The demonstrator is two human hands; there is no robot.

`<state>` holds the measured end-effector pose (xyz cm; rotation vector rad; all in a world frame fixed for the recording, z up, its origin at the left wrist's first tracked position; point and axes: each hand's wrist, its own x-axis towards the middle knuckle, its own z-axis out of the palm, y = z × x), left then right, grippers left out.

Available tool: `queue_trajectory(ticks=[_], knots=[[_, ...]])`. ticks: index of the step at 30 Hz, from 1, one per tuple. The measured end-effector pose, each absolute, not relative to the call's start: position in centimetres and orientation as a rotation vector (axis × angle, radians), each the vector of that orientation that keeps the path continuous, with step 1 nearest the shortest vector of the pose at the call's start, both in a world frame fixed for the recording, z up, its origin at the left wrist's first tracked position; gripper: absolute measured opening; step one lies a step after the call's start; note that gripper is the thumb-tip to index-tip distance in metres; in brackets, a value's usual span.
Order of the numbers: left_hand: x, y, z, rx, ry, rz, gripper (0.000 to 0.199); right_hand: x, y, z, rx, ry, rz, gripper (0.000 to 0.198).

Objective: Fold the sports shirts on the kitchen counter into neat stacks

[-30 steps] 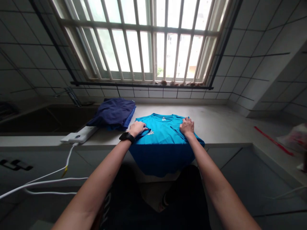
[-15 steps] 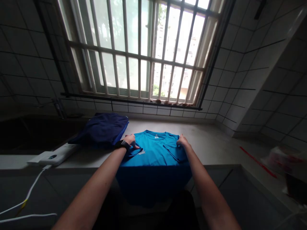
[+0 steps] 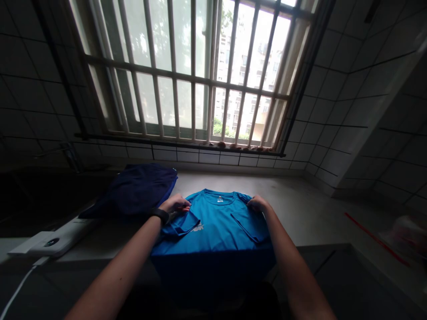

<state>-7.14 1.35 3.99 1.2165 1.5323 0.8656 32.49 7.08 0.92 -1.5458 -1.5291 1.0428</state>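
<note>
A blue T-shirt point(image 3: 216, 222) lies front side up on the counter, its neckline toward the window and its lower part hanging over the front edge. Both sleeves are folded inward over the chest, the left one beside a pale printed logo. My left hand point(image 3: 175, 203), with a dark band on the wrist, pinches the shirt's left edge near the shoulder. At the opposite shoulder, my right hand point(image 3: 258, 203) has its fingers closed on the fabric.
A dark navy pile of clothing point(image 3: 140, 186) lies left of the shirt, by the sink point(image 3: 20, 191) and faucet point(image 3: 70, 158). In front of it sits a white device point(image 3: 56, 242) with a cable. A red strip point(image 3: 373, 238) and a plastic bag point(image 3: 405, 233) are at right. Behind is a barred window point(image 3: 193, 82).
My left hand has lifted off the left sleeve and now pinches the shirt's edge near the shoulder. My right hand stays at the right shoulder. The view has shifted closer.
</note>
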Motion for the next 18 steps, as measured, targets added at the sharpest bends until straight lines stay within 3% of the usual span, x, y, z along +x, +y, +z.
queue_trajectory(ticks=[4, 10, 13, 18], knots=[[-7.7, 2.0, 4.7, 1.076, 1.409, 0.873, 0.025, 31.0, 6.3, 3.2, -1.587, -1.577, 1.345, 0.026], [-6.7, 4.6, 8.1, 1.509, 1.494, 1.252, 0.021, 28.1, 6.6, 7.0, -1.478, -1.525, 0.895, 0.006], [-5.7, 5.6, 10.0, 1.724, 1.431, 1.385, 0.029, 26.8, 6.7, 8.3, -1.397, -1.493, 0.719, 0.012], [-6.1, 4.6, 10.1, 1.825, 1.442, 1.293, 0.028, 26.9, 5.5, 7.8, -1.273, -1.555, 0.557, 0.025]])
